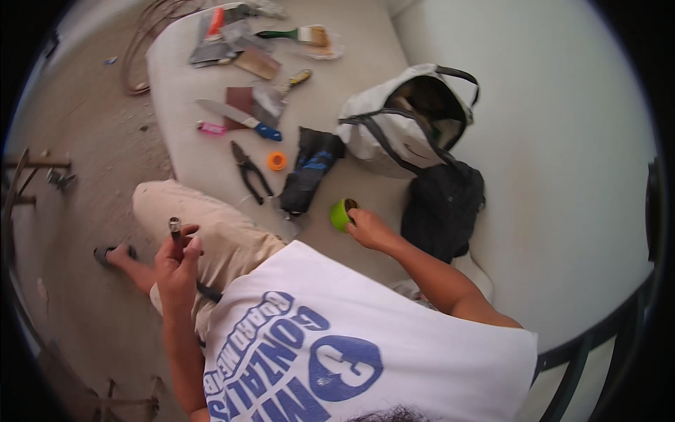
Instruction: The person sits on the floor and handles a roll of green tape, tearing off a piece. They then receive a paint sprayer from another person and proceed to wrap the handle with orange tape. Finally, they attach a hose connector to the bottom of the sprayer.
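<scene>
Your left hand point(177, 261) has its fingers clenched around a dark cable with a metal end point(175, 228), left of the green roll point(340, 214). Your right hand point(370, 229) grasps that roll on the pale surface point(190, 151), just left of the black bag point(441, 208).

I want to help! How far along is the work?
Done: tools laid out on the ledge, pliers and knife among them. In hand: the left hand holds a metal-tipped cable; the right hand takes a green roll. Left: nothing is on the cable tip yet.
</scene>
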The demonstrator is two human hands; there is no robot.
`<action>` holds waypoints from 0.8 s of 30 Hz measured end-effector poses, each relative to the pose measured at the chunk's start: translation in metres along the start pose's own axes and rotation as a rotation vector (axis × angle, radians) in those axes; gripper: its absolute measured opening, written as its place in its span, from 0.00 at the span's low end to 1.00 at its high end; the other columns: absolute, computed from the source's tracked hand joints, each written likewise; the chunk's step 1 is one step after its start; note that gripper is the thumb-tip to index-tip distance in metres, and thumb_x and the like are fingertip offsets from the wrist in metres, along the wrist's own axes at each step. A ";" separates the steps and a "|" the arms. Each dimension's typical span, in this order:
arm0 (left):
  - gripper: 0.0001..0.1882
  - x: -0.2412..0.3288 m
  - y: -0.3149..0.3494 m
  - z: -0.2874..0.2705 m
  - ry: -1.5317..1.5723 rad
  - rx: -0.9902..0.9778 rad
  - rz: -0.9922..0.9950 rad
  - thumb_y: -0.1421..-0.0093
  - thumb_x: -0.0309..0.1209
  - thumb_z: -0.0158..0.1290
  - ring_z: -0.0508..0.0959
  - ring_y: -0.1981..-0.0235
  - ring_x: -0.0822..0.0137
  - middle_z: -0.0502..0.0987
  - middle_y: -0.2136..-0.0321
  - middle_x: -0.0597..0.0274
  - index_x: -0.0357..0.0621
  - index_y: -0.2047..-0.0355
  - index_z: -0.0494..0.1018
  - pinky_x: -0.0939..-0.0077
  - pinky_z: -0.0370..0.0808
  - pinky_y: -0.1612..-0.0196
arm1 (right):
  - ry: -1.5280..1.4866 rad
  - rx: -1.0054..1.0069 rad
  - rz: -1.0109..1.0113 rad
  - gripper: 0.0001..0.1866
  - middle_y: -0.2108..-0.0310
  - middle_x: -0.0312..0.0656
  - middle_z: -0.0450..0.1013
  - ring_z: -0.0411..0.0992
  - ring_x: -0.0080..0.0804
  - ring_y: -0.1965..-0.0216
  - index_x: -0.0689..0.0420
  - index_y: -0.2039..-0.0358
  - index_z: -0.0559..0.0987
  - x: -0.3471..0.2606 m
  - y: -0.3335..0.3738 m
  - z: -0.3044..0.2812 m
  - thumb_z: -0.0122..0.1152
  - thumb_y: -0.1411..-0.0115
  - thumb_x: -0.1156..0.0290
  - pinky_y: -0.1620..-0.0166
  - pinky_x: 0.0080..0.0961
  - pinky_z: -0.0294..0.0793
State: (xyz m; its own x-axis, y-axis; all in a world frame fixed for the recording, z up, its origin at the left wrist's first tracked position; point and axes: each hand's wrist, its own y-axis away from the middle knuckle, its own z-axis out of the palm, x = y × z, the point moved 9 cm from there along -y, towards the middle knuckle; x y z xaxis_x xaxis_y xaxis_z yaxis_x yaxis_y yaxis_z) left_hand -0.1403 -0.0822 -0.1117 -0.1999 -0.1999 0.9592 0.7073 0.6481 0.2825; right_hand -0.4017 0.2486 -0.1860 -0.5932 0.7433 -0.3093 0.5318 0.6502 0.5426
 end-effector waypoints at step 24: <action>0.37 0.028 0.084 -0.011 -0.377 0.289 0.206 0.47 0.26 0.68 0.66 0.83 0.78 0.79 0.76 0.64 0.45 0.37 0.68 0.78 0.66 0.78 | -0.405 0.074 -0.854 0.08 0.60 0.48 0.73 0.74 0.46 0.57 0.63 0.62 0.80 -0.333 0.011 -0.070 0.64 0.39 0.72 0.52 0.36 0.74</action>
State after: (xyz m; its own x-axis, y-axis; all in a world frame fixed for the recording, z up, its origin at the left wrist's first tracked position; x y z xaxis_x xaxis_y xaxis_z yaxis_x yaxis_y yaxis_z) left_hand -0.0789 -0.0420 -0.0618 -0.3446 0.1977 0.9177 0.5526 0.8330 0.0280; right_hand -0.2403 -0.0025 -0.0224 -0.5519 0.0009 -0.8339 0.0607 0.9974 -0.0391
